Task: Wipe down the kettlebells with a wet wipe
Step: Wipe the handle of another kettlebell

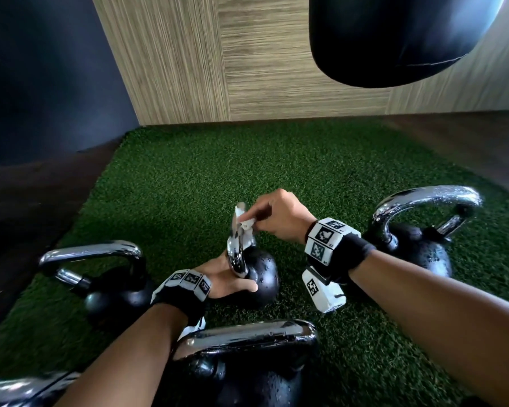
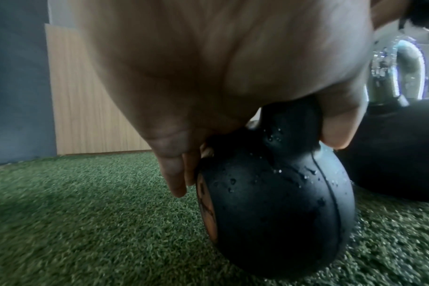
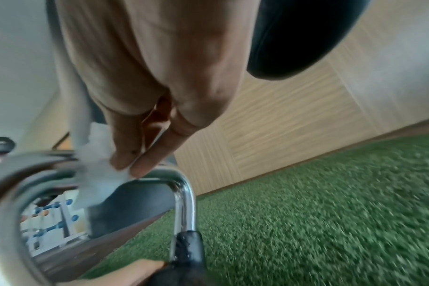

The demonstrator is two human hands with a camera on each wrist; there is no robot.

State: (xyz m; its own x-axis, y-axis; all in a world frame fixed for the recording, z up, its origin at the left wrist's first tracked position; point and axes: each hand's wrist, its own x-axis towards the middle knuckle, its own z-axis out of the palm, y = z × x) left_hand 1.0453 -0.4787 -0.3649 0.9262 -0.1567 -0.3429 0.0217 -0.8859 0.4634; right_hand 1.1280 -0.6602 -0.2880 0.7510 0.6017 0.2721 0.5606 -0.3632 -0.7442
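A small black kettlebell (image 1: 262, 277) stands on green turf, its body dotted with water drops (image 2: 277, 203). My left hand (image 1: 232, 282) grips it where the chrome handle (image 1: 236, 248) meets the body, with the thumb (image 2: 338, 127) on one side and the fingers (image 2: 174, 174) on the other. My right hand (image 1: 252, 220) pinches a crumpled white wet wipe (image 1: 246, 226) against the top of that handle. In the right wrist view the wipe (image 3: 98, 174) drapes over the handle's top bar (image 3: 184, 193) under my fingertips (image 3: 125, 160).
Larger kettlebells stand around it: one at the left (image 1: 112, 289), one at the right (image 1: 415, 251), one close in front of me (image 1: 247, 362). A black punching bag (image 1: 394, 39) hangs above right. A wood-panelled wall (image 1: 276, 69) borders the turf (image 1: 247, 165).
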